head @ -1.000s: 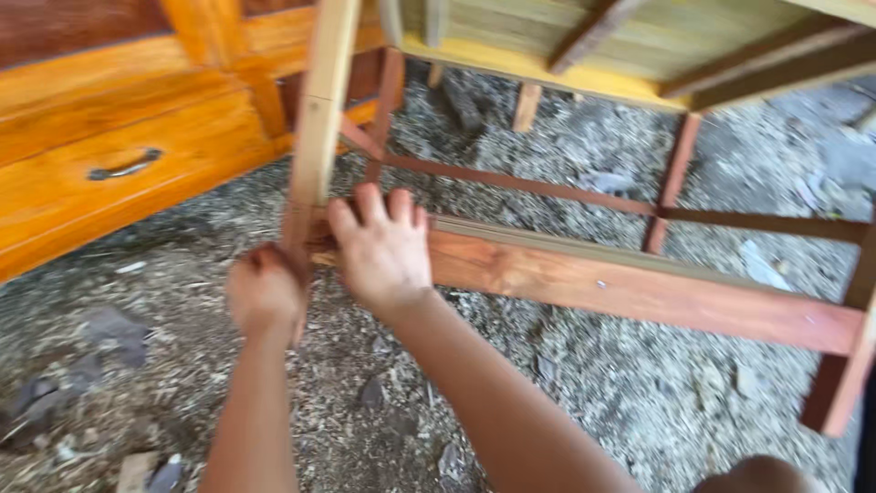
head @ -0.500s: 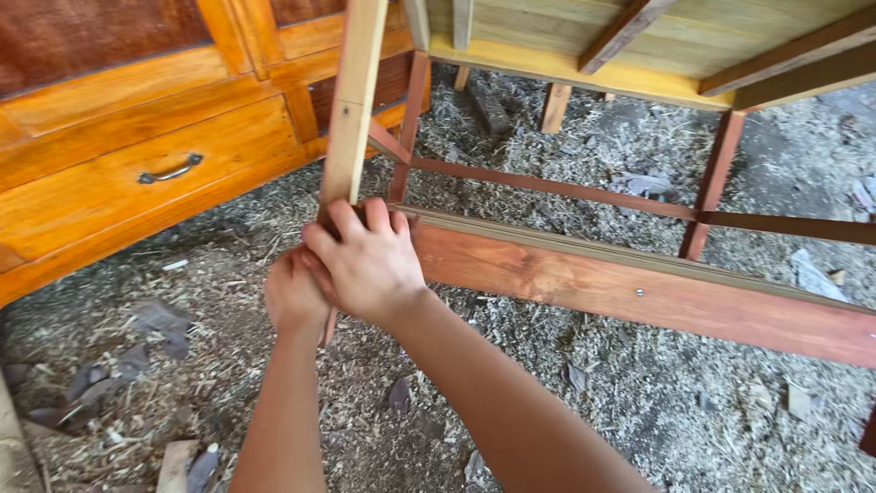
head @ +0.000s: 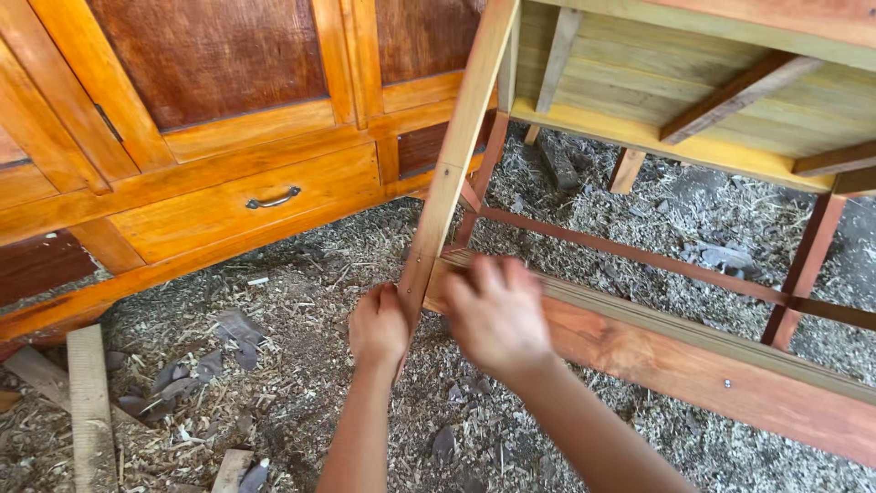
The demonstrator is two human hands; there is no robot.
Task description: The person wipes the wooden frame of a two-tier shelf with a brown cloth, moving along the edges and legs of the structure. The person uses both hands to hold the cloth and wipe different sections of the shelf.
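Two hands at table leg (head: 452, 173): left hand (head: 379, 326) clamped on it, right hand (head: 497, 315) blurred, fingers apart.

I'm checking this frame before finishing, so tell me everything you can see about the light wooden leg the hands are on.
The leg is a pale, unfinished square-cut strip, leaning from upper right down to lower left. Its top meets the frame's top corner; a reddish rail joins it low down. The left hand grips its lower end; the blurred right hand is beside it.
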